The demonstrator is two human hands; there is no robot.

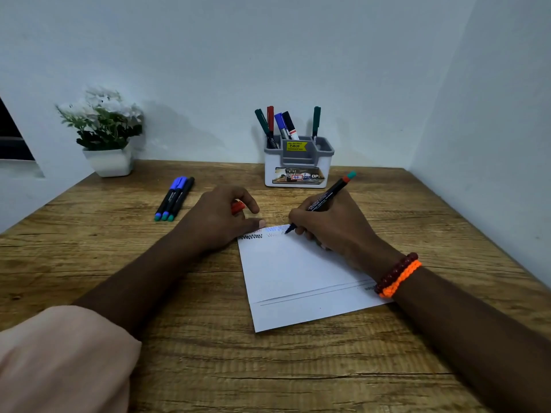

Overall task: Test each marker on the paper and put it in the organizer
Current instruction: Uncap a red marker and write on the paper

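A white sheet of paper (295, 278) lies on the wooden desk, with several zigzag test marks along its top edge. My right hand (334, 231) grips an uncapped black marker (323, 199) whose tip touches the paper near the marks. My left hand (220, 219) holds a red cap (238, 207) in its curled fingers while the thumb presses the paper's top left corner. The white and grey organizer (298, 165) stands at the back against the wall, holding several markers. Three capped markers (174, 199) lie side by side on the desk to the left.
A white pot with white flowers (108, 135) stands at the back left. Walls close the desk at the back and on the right (492, 144). Bare wood (238, 368) stretches in front of the paper.
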